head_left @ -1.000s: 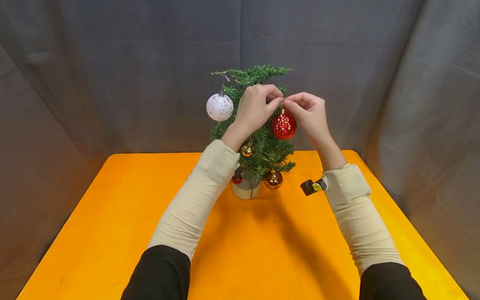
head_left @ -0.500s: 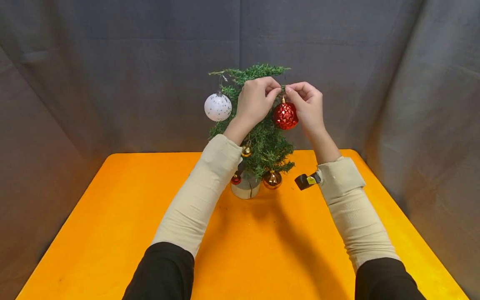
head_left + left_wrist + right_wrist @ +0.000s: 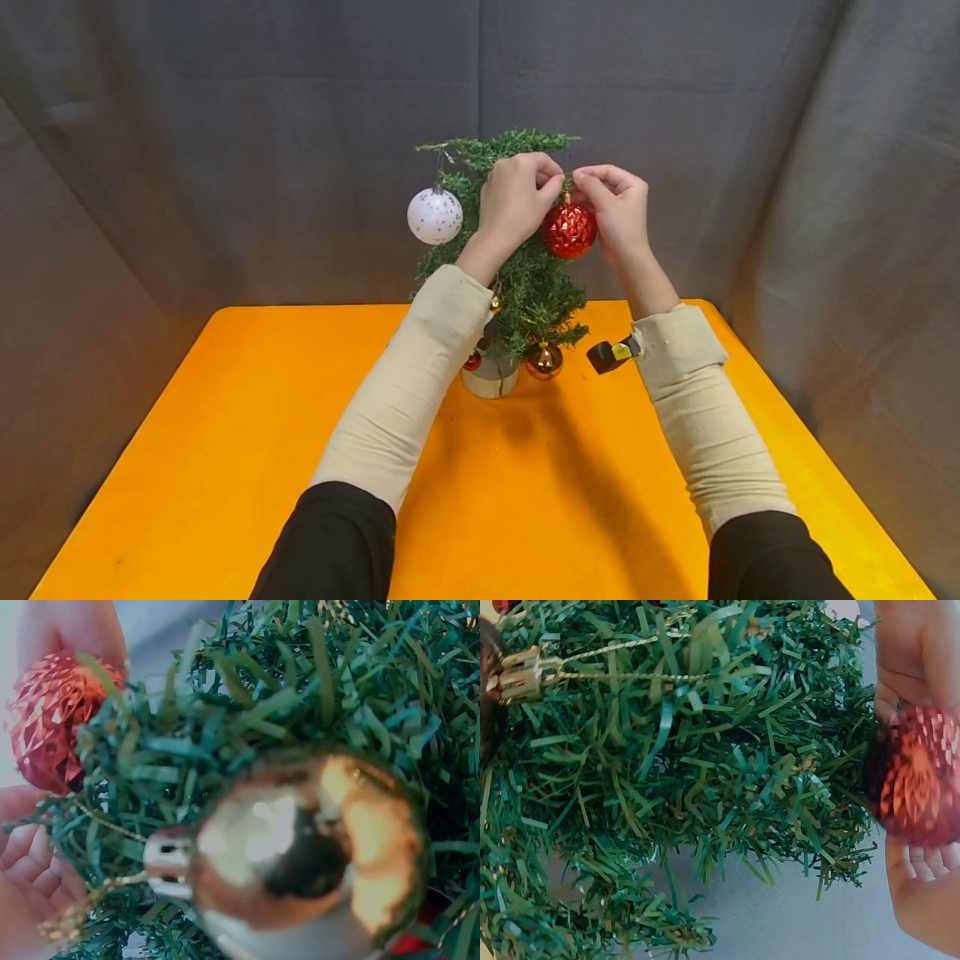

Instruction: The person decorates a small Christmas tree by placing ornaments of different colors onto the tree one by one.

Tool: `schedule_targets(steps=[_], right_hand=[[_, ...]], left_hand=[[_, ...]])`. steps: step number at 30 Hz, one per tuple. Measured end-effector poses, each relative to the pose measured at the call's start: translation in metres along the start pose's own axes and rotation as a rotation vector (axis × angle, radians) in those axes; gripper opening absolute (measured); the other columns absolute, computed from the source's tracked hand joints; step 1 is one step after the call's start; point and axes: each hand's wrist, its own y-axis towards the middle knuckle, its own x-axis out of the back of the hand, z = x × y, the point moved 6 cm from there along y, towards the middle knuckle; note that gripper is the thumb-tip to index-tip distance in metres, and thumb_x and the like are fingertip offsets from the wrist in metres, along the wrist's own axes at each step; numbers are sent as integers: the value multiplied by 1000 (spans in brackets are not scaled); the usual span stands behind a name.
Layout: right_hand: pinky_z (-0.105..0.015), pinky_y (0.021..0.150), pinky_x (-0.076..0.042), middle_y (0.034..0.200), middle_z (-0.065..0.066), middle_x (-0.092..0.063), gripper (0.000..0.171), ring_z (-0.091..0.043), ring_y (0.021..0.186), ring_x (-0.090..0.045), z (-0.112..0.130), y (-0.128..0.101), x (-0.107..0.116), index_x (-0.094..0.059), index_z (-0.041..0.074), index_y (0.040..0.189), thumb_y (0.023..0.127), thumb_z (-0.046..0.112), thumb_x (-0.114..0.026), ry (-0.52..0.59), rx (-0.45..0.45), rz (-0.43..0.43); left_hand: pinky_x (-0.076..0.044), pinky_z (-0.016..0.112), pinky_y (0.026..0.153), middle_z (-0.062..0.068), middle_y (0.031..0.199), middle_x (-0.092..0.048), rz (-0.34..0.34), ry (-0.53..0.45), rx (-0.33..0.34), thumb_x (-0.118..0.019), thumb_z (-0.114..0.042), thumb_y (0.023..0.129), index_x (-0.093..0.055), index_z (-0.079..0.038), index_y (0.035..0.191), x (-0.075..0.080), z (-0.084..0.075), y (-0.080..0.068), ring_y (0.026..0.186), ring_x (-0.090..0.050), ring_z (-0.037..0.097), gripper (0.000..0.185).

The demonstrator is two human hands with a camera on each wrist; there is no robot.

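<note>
A red faceted Christmas bauble (image 3: 569, 231) hangs just below both hands at the upper right of a small green artificial tree (image 3: 540, 292). The left hand (image 3: 513, 196), in front of the tree, pinches the bauble's thin string between thumb and index finger. Close on its right, the right hand (image 3: 618, 208) also pinches the string above the bauble. Whether a twig lies between the fingertips is too small to tell. The left wrist view shows the red bauble (image 3: 56, 724) beyond the needles; in the right wrist view the bauble (image 3: 922, 776) lies between the two hands.
On the tree's left hangs a white speckled bauble (image 3: 435, 215). Lower branches carry a copper bauble (image 3: 544, 361), a small gold one (image 3: 496, 302) and a small red one (image 3: 472, 361). The pale base (image 3: 491, 382) stands on an orange table (image 3: 225, 417), with grey curtains (image 3: 300, 167) around.
Both hands have risen slightly with the red bauble, mostly in the first half second. The fingertips, close together before, now stand a little apart. The bauble has swung and turned slightly.
</note>
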Motion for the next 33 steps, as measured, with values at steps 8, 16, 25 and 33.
schedule_targets(steps=[8,16,25,33], right_hand=[[-22,55,-51,67,-10,-61,18,-15,57,-59,-7,2,3,-65,-3,71,85,-6,-54,140,-143,-15],[-19,53,-48,65,-6,-58,25,-11,57,-54,-17,1,2,-64,3,67,87,-5,-51,74,-283,-14],[-20,56,-49,70,-7,-58,23,-11,62,-56,-16,12,-5,-63,2,70,88,-3,-49,19,-337,43],[-20,50,-48,67,-6,-54,27,-11,54,-52,-22,9,-11,-61,4,66,89,-1,-48,-118,-389,179]], left_hand=[[-46,22,65,-1,91,-66,30,51,7,-55,-22,89,-69,-12,97,-4,-3,3,78,-58,11,19],[-47,23,65,-1,92,-65,50,65,26,-56,-22,89,-68,-11,98,-9,1,2,78,-58,10,19],[-46,22,62,0,86,-64,-35,27,79,-54,-16,88,-68,-9,93,-2,3,3,75,-57,10,16],[-45,25,59,-1,85,-63,-35,54,132,-52,-15,87,-66,-12,98,2,5,-1,73,-55,11,18]])
